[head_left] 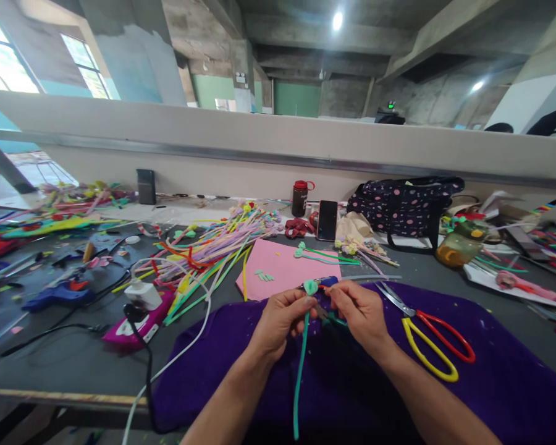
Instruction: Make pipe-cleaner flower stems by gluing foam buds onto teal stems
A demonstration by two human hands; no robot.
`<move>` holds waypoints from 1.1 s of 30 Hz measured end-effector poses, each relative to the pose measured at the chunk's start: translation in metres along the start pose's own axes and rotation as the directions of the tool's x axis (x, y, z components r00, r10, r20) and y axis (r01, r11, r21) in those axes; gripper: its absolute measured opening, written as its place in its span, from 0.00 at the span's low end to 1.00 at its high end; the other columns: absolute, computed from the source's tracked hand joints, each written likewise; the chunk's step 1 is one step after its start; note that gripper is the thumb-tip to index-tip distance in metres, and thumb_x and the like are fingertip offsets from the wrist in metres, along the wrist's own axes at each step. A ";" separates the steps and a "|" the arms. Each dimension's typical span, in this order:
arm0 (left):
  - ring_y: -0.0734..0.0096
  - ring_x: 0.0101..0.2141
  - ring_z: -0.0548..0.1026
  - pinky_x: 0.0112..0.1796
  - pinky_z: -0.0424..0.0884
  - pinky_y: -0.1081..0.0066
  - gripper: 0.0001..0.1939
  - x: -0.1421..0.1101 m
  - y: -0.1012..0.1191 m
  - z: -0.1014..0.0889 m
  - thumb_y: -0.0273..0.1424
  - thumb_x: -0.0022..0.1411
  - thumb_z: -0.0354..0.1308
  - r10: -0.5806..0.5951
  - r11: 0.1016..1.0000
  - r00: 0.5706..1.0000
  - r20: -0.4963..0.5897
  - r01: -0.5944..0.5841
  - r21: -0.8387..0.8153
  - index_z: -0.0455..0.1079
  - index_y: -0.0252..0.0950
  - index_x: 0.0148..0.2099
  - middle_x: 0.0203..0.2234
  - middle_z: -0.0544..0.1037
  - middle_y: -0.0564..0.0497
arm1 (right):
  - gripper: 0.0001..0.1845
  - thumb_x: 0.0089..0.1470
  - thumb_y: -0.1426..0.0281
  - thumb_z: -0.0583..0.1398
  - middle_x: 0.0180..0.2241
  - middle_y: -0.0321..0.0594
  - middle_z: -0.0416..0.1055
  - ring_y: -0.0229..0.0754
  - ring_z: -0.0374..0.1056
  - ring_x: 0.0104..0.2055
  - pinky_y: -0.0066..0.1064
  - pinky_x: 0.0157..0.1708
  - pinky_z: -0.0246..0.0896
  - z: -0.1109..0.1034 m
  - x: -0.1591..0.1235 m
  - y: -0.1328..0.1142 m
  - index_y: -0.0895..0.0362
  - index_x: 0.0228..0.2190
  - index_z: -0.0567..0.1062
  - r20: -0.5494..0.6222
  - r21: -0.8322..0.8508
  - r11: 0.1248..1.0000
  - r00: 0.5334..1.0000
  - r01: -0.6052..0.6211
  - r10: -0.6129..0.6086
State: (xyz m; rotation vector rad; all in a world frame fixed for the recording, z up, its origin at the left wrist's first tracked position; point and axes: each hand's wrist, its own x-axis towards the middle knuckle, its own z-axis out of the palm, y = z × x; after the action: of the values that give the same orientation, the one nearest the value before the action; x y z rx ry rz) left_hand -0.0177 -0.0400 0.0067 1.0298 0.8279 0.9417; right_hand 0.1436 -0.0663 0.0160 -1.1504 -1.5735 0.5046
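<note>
My left hand (285,318) is closed, pinching a green pipe-cleaner flower just below its pale green head (311,287). The flower's long green stem (299,383) hangs down over the purple cloth (204,352). Close to its right, my right hand (359,309) has thumb and forefinger pressed together near the flower head. A small reddish bit shows at those fingertips, too small to name. Part of a dark tool lies under the right fingers, mostly hidden. Scissors (412,312) with one red and one yellow handle rest on the cloth to the right.
A pink sheet (287,256) bears small green pieces (264,275) and green-stemmed flowers (301,250). Bundled pipe cleaners (231,238) lie behind left. A magenta power strip (141,324) trails cables at left. A phone (327,220), bottle (299,198) and patterned bag (398,213) stand along the back.
</note>
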 end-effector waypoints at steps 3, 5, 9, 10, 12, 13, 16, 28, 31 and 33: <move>0.85 0.12 0.61 0.13 0.50 0.82 0.13 0.000 0.000 -0.001 0.38 0.48 0.61 -0.048 0.998 0.998 0.046 0.050 -0.035 0.71 0.30 0.28 0.18 0.73 0.51 | 0.12 0.53 0.64 0.54 0.19 0.33 0.63 0.33 0.57 0.19 0.25 0.20 0.52 0.002 0.003 0.001 0.58 0.26 0.72 0.022 0.079 0.995 0.998 -0.068 0.066; 0.85 0.12 0.60 0.13 0.50 0.82 0.13 -0.001 -0.001 -0.002 0.38 0.49 0.61 -0.056 0.997 0.995 0.076 0.060 -0.048 0.71 0.30 0.29 0.17 0.73 0.52 | 0.12 0.53 0.63 0.55 0.19 0.32 0.62 0.32 0.56 0.18 0.24 0.19 0.51 0.002 0.005 -0.001 0.59 0.27 0.72 0.062 0.166 0.977 0.990 -0.135 0.126; 0.86 0.11 0.58 0.13 0.48 0.82 0.12 -0.001 -0.001 -0.002 0.37 0.50 0.60 -0.030 0.999 0.994 0.106 0.033 -0.030 0.71 0.30 0.29 0.16 0.71 0.54 | 0.12 0.50 0.63 0.57 0.18 0.32 0.63 0.31 0.55 0.18 0.23 0.17 0.49 0.002 0.008 -0.004 0.60 0.31 0.72 0.178 0.336 0.906 0.962 -0.258 0.208; 0.87 0.11 0.58 0.13 0.48 0.82 0.12 -0.001 -0.001 -0.002 0.37 0.50 0.60 -0.027 0.999 0.994 0.108 0.029 -0.023 0.71 0.30 0.29 0.16 0.71 0.54 | 0.12 0.50 0.63 0.57 0.18 0.32 0.63 0.30 0.54 0.18 0.23 0.17 0.49 0.002 0.008 -0.004 0.60 0.32 0.72 0.191 0.362 0.891 0.957 -0.274 0.217; 0.87 0.12 0.58 0.13 0.48 0.82 0.12 -0.001 -0.001 -0.001 0.37 0.50 0.60 -0.033 0.999 0.994 0.100 0.035 -0.017 0.71 0.30 0.29 0.16 0.70 0.54 | 0.12 0.49 0.63 0.58 0.18 0.31 0.62 0.30 0.54 0.17 0.22 0.17 0.48 0.002 0.008 -0.003 0.60 0.32 0.72 0.194 0.391 0.875 0.955 -0.286 0.226; 0.87 0.12 0.58 0.13 0.48 0.82 0.13 -0.002 -0.001 -0.001 0.37 0.50 0.60 -0.039 0.999 0.995 0.094 0.041 -0.016 0.71 0.30 0.29 0.16 0.70 0.54 | 0.12 0.49 0.63 0.58 0.18 0.31 0.62 0.30 0.54 0.17 0.22 0.17 0.48 0.002 0.009 -0.003 0.59 0.32 0.72 0.190 0.396 0.872 0.955 -0.287 0.228; 0.86 0.12 0.58 0.13 0.49 0.82 0.13 -0.001 -0.001 -0.002 0.38 0.50 0.59 -0.043 0.999 0.996 0.083 0.044 -0.012 0.71 0.31 0.30 0.17 0.70 0.53 | 0.12 0.47 0.63 0.59 0.17 0.31 0.62 0.30 0.54 0.17 0.22 0.17 0.49 0.003 0.009 -0.002 0.59 0.31 0.72 0.188 0.399 0.871 0.955 -0.288 0.230; 0.81 0.17 0.64 0.18 0.55 0.81 0.13 0.001 0.000 -0.001 0.38 0.53 0.56 -0.009 0.998 0.997 0.080 0.014 -0.067 0.70 0.31 0.28 0.18 0.72 0.52 | 0.12 0.48 0.63 0.59 0.19 0.32 0.64 0.30 0.55 0.18 0.22 0.17 0.49 0.006 0.008 0.002 0.60 0.31 0.73 0.186 0.351 0.883 0.947 -0.313 0.262; 0.79 0.18 0.65 0.18 0.55 0.80 0.12 0.001 0.000 -0.001 0.37 0.53 0.55 -0.001 0.996 0.995 0.101 0.010 -0.092 0.69 0.32 0.28 0.18 0.71 0.52 | 0.13 0.48 0.62 0.59 0.18 0.31 0.63 0.30 0.55 0.18 0.22 0.16 0.49 0.008 0.007 0.003 0.60 0.30 0.72 0.197 0.356 0.879 0.945 -0.317 0.261; 0.79 0.18 0.65 0.19 0.56 0.79 0.11 0.002 -0.001 -0.001 0.36 0.54 0.55 0.010 0.994 0.993 0.117 0.003 -0.109 0.69 0.32 0.28 0.17 0.70 0.53 | 0.13 0.48 0.61 0.59 0.17 0.30 0.61 0.30 0.54 0.17 0.22 0.16 0.48 0.009 0.007 0.003 0.60 0.30 0.72 0.211 0.361 0.875 0.942 -0.323 0.261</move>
State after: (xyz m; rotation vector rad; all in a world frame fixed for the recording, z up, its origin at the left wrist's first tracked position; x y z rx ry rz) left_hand -0.0182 -0.0383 0.0049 0.9830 0.6699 0.9103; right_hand 0.1369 -0.0569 0.0139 -1.0577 -1.3462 1.0859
